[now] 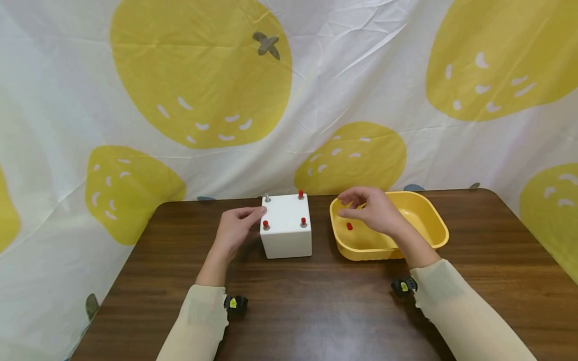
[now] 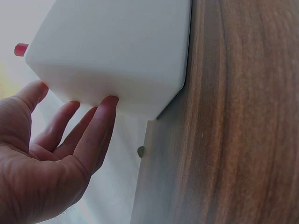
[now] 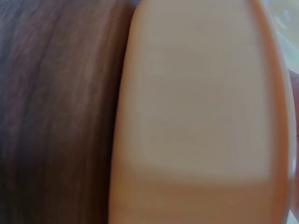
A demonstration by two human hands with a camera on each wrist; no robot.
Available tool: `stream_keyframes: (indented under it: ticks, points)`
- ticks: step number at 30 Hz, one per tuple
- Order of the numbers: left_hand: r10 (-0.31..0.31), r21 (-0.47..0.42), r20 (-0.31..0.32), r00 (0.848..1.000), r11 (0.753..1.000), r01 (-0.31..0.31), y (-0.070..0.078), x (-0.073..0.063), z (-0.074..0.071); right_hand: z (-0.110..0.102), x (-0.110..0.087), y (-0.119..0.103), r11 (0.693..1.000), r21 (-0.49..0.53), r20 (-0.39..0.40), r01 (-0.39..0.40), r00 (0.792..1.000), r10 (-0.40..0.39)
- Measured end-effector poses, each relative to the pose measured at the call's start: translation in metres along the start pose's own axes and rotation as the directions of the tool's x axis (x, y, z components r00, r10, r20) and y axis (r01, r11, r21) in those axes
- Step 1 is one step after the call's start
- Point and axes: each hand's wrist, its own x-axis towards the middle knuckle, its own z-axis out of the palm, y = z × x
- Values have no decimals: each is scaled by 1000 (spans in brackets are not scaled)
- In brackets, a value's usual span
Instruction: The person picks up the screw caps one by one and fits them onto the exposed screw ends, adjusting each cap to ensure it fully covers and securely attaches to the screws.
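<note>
A white box (image 1: 286,243) stands on the table with a metal bolt at each top corner. Red caps sit on the front-left bolt (image 1: 266,225), the front-right bolt (image 1: 303,222) and the back-right bolt (image 1: 300,195); the back-left bolt (image 1: 267,198) is bare metal. My left hand (image 1: 234,228) touches the box's left side, its fingertips (image 2: 110,101) on the wall and its thumb at the top edge. Over the left part of a yellow basin (image 1: 434,235) hovers my right hand (image 1: 372,210), fingers loosely bent, nothing visible in them. One small red cap (image 1: 349,226) lies inside the basin.
The brown wooden table (image 1: 307,311) carries the box and, to its right, the basin, with a gap between them. Behind the table's back edge hangs a white curtain (image 1: 352,75) with yellow fruit prints. The basin's outer wall (image 3: 201,102) fills the right wrist view.
</note>
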Motion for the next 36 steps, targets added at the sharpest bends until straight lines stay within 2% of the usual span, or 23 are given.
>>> stream_keyframes:
  ticks: [18, 36]
  points:
    - [-2, 12, -2, 1000, 1000, 2, 1, -1, 0, 1, -1, 22, 998, -11, 77, -59, 995, 60]
    - [-3, 14, 2, 1000, 1000, 2, 2, -2, 1, 9, 3, 24, 987, -151, 127, -62, 988, 82]
